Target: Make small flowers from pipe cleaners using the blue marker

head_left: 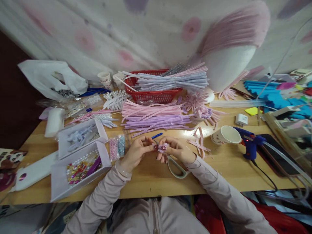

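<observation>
My right hand is closed on a small pale lilac fuzzy piece, pinched between thumb and fingers. From the left, the thumb and fingertips of my left hand come together at the same piece's edge. A thin dark line rises from between the hands; what it belongs to is unclear. Beneath my right hand lie scissors with pale green handles, their blades hidden. Just beyond my fingers rests a blue pen. Packets of pink beads and blue beads lie beside my left hand.
Pink pipe cleaners and purple ones lie before a red basket. White boxes of gems and pale blue pieces stand left. Right are a paper cup, blue glue gun, phone and pink strips.
</observation>
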{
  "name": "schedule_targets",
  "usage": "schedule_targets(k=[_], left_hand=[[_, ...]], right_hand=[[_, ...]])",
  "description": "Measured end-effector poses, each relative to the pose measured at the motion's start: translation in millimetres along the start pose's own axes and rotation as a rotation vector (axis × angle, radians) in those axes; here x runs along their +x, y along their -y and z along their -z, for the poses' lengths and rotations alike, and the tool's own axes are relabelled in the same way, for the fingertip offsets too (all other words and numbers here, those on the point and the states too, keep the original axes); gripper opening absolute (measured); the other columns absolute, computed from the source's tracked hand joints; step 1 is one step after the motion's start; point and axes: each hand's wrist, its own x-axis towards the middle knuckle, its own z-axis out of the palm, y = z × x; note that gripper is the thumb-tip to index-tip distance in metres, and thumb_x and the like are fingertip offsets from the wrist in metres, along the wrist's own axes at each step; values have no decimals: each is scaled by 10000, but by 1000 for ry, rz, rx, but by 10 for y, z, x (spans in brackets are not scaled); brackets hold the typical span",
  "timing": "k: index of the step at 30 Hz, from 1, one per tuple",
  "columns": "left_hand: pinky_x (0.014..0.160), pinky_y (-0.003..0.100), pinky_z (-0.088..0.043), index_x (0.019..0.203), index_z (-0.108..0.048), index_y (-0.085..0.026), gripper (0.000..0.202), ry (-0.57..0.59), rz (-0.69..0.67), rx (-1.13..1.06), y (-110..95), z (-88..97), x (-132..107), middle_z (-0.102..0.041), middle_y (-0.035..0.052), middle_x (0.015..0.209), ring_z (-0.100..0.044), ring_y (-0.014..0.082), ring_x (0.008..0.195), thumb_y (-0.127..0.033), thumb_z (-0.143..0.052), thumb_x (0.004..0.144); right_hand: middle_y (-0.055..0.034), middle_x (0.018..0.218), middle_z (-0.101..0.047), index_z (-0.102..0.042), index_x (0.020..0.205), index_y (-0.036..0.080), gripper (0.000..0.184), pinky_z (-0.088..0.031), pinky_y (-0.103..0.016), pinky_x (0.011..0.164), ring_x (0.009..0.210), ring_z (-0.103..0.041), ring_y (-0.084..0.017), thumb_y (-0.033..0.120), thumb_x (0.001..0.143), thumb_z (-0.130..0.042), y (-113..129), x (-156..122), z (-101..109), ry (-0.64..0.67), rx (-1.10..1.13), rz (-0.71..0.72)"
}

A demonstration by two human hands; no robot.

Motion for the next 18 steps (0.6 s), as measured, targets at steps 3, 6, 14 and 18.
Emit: schedule_targets(k=[3,6,14,18], left_hand=[[626,195,-488,641,-546,-119,375,90,24,-45,-9,15,12,-644,-24,628,-615,84,597,-179,-879,478],[610,186,-474,695,-532,-136,389,173,88,-89,16,19,26,-632,-29,638,-607,81,593,-160,-870,503],[589,202,-430,654,-428,-169,438,50,-57,67,117,-56,100,-532,-49,630,-533,80,580,-281,-835,536],[634,209,-407,704,-499,-174,208,-325,-453,521,86,-53,18,-503,-40,670,-491,96,643,-269,-683,705]], right_hand=[[-74,725,-729,-533,883,142,311,-519,-213,513,591,-685,-141,413,810,-666,-46,-1,18,93,146,-19],[-70,707,-734,-532,856,150,330,-516,-199,470,565,-691,-150,416,770,-707,-115,5,25,168,281,-63],[-43,678,-713,-506,828,177,337,-529,-235,518,593,-694,-163,432,756,-713,-120,18,6,107,245,-59],[-61,830,-718,-516,885,198,291,-535,-344,761,802,-698,-192,458,822,-631,-155,66,-36,-162,12,135]])
